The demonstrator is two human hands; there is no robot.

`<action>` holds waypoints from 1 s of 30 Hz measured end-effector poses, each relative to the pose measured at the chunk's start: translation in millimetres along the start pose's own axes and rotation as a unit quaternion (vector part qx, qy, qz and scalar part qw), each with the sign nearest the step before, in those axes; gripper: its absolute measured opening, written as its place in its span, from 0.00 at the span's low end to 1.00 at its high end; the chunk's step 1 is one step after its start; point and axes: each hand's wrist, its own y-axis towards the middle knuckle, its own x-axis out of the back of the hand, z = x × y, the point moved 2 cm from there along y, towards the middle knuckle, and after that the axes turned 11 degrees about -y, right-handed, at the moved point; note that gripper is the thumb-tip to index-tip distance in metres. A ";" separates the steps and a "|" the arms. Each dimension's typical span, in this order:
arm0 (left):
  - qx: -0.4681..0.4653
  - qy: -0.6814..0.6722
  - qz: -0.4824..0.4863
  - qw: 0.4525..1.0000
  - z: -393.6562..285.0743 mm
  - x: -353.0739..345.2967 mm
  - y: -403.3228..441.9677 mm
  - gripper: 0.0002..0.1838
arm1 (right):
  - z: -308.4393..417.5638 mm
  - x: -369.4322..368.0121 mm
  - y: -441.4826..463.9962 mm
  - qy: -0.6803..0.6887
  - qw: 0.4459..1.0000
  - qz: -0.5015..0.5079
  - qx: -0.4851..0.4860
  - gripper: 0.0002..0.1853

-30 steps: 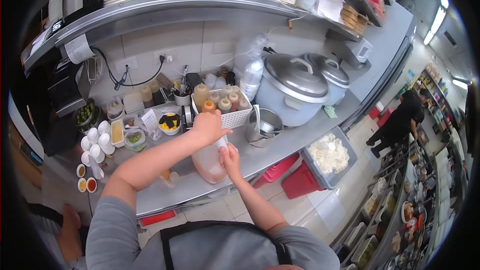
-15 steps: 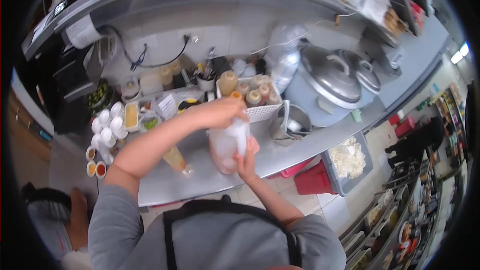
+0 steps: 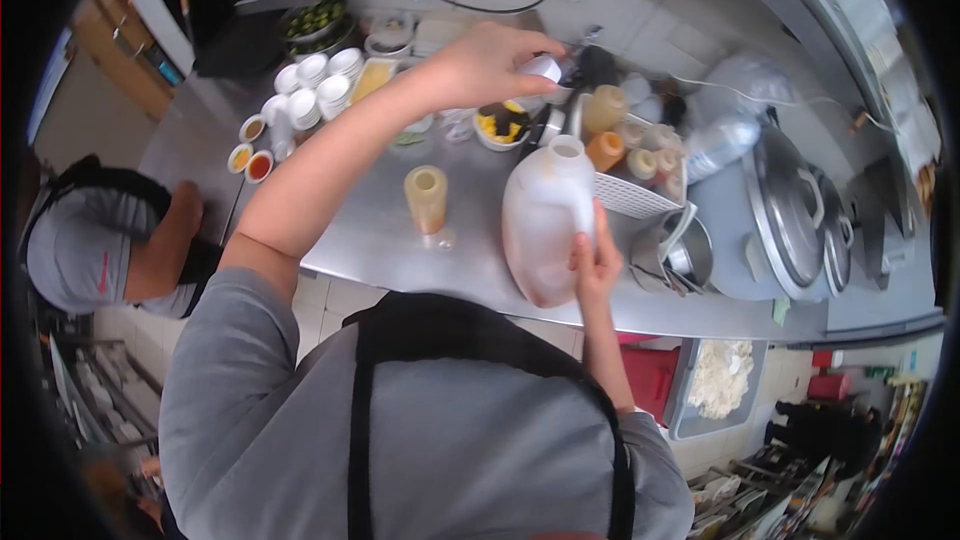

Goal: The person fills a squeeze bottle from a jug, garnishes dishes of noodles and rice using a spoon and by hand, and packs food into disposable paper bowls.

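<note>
My left hand [image 3: 490,68] is raised over the back of the counter, its fingers pinching a white screw cap [image 3: 541,68]. Below it stands a translucent plastic jug [image 3: 540,215] with its round mouth uncovered; a pinkish tint shows through its walls. My right hand [image 3: 594,258] grips the jug's handle on the right side. Left of the jug an uncapped squeeze bottle [image 3: 427,202] stands upright, with some yellowish content inside. A small clear piece [image 3: 443,239] lies at its base; I cannot make out what it is.
A white basket [image 3: 630,198] of sauce bottles and a metal pot [image 3: 672,252] flank the jug on the right, before large lidded pots [image 3: 785,200]. Stacked white cups [image 3: 312,90] and small sauce cups [image 3: 259,167] sit left. Another person [image 3: 105,240] stands at left.
My left hand has lifted off the jug's top and moved up and away with the cap, leaving the mouth open. My right hand stays on the handle. The camera view has turned.
</note>
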 end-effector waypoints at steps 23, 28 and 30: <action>0.223 -0.314 -0.048 0.922 133.2 1.8 -149.0 0.20 | 127.6 -21.3 59.5 -0.110 0.914 0.376 -0.105 0.21; 0.173 -0.286 -0.064 0.940 136.6 6.0 -149.2 0.19 | 140.1 -31.7 68.3 -0.126 0.893 0.411 -0.134 0.21; 0.175 -0.281 -0.070 0.941 140.9 5.6 -149.6 0.19 | 140.0 -34.4 71.5 -0.174 0.868 0.442 -0.142 0.21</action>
